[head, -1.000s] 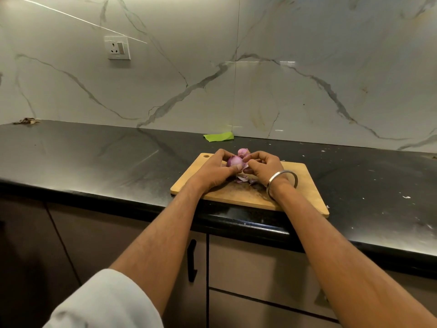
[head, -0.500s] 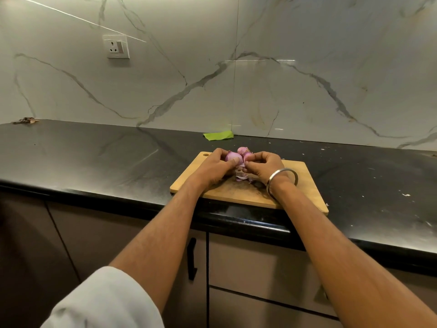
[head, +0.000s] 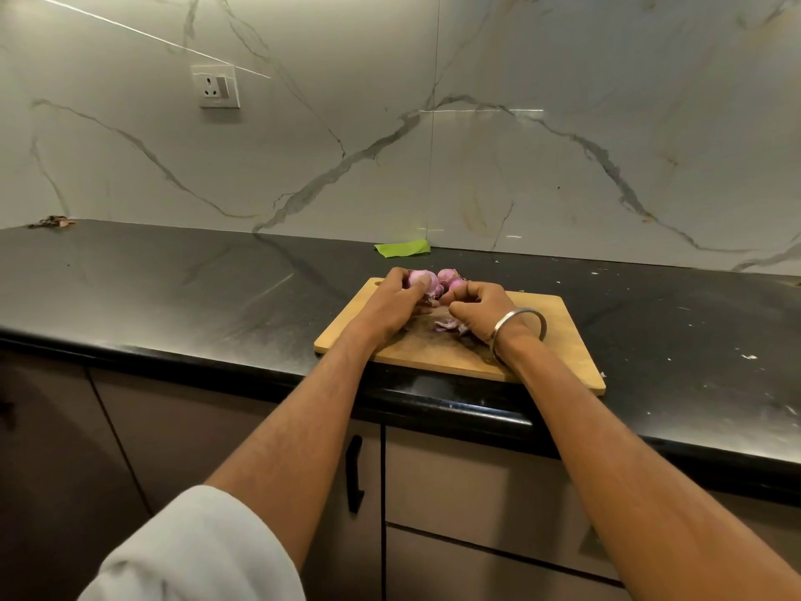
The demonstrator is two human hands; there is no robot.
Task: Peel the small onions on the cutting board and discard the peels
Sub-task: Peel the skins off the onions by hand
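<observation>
Left arm: white sleeve pushed up above the elbow, forearm bare. Right arm: bare, plain silver metal bangle around the wrist.

Wall: pale marble-look panels with grey veins; vertical seam near centre.
Socket: white socket, upper left of wall.
Counter: glossy black counter, reflecting light.
Cabinets: brown cabinets; black handle.
</observation>
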